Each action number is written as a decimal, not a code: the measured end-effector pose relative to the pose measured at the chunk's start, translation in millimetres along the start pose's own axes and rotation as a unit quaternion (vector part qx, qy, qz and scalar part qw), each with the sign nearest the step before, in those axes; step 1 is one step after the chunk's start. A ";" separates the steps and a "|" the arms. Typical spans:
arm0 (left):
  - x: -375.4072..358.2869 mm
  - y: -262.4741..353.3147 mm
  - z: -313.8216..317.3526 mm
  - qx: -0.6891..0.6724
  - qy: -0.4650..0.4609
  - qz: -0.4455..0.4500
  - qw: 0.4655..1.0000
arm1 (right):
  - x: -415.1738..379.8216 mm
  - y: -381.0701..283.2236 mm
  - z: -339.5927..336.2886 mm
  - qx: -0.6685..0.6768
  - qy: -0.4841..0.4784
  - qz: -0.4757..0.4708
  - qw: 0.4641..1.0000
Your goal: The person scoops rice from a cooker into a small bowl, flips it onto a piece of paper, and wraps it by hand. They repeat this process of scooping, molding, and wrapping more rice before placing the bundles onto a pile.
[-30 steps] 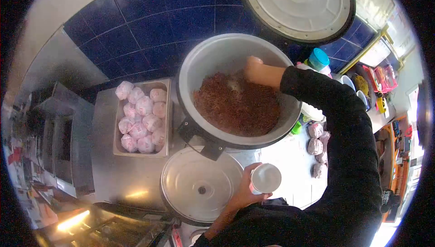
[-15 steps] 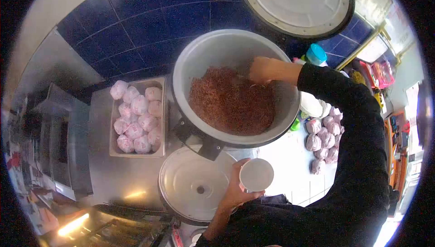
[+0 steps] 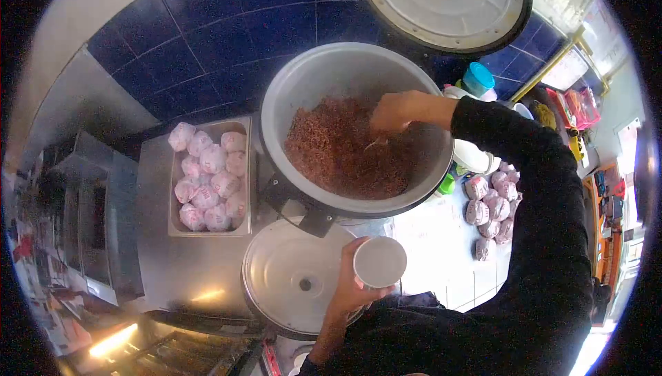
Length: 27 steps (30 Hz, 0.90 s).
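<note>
In the head view, my left hand (image 3: 350, 286) grips a white cup (image 3: 380, 262), its round mouth facing the camera, in front of the pot. My right hand (image 3: 392, 114) is inside a large round pot (image 3: 276, 128), its fingers closed just above reddish-brown grain (image 3: 338, 155) that looks like cooked red rice. A thin, pale-edged utensil (image 3: 376, 144) shows below those fingers; most of it is hidden by the hand and the grain. The pot's hinged lid (image 3: 441, 4) stands raised behind it.
A metal tray (image 3: 210, 232) of paper-wrapped balls (image 3: 205, 195) stands left of the pot. Nearer me lies a round, pale lid-like disc (image 3: 276, 276). More wrapped balls (image 3: 491, 205) sit on the right, near a blue container (image 3: 478, 78). Blue tiles (image 3: 276, 17) cover the wall.
My right hand has shifted slightly left and down over the grain, and the utensil's edge shows more. My left hand has moved a little left and up with the cup.
</note>
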State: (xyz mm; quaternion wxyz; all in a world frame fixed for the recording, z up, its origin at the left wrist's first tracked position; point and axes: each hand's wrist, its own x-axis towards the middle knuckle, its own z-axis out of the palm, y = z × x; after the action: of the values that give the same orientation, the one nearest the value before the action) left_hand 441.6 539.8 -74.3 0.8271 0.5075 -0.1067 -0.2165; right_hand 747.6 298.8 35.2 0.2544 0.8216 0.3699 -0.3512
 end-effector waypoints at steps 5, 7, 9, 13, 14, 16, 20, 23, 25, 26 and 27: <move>3.6 1.3 2.6 -0.016 0.007 -0.009 1.000 | 0.1 -7.7 3.6 0.087 0.071 -0.042 0.993; 5.7 -5.7 -1.7 0.022 0.008 0.020 1.000 | 1.1 -13.1 1.5 0.059 0.028 -0.030 0.997; 5.2 -3.2 -4.3 0.050 0.022 0.057 0.997 | -9.3 -17.0 -1.2 0.069 0.044 -0.053 0.995; -0.4 8.9 -10.4 0.095 0.053 0.117 0.987 | -23.4 -26.8 -9.0 0.110 0.055 -0.105 0.987; -0.9 9.3 -13.8 0.095 0.052 0.117 0.987 | -26.3 -30.1 -9.2 0.109 0.055 -0.105 0.987; -0.5 11.6 -17.2 0.107 0.076 0.133 0.982 | -32.5 -38.8 -13.1 0.123 0.057 -0.094 0.986; -1.3 34.4 -5.1 0.035 0.083 0.120 0.989 | -33.5 -43.0 -15.7 0.120 0.044 -0.120 0.984; -2.1 42.1 -9.6 0.099 0.068 0.162 0.980 | -32.4 -37.8 -10.5 0.183 0.038 -0.167 0.968; -1.4 55.9 -6.1 0.088 0.076 0.203 0.972 | -32.5 -35.4 -7.6 0.252 0.038 -0.222 0.941; -0.5 63.2 -6.0 0.090 0.076 0.206 0.971 | -32.8 -34.6 -6.0 0.249 0.041 -0.222 0.942; 0.2 71.4 -7.3 0.104 0.081 0.216 0.967 | -32.1 -33.9 -2.6 0.267 0.056 -0.224 0.936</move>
State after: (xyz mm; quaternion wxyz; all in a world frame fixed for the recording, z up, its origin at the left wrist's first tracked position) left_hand 462.5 573.4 -14.5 0.8030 0.5713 -0.1681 0.0220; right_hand 706.5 307.0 56.1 -0.0803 0.7737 0.4506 -0.4381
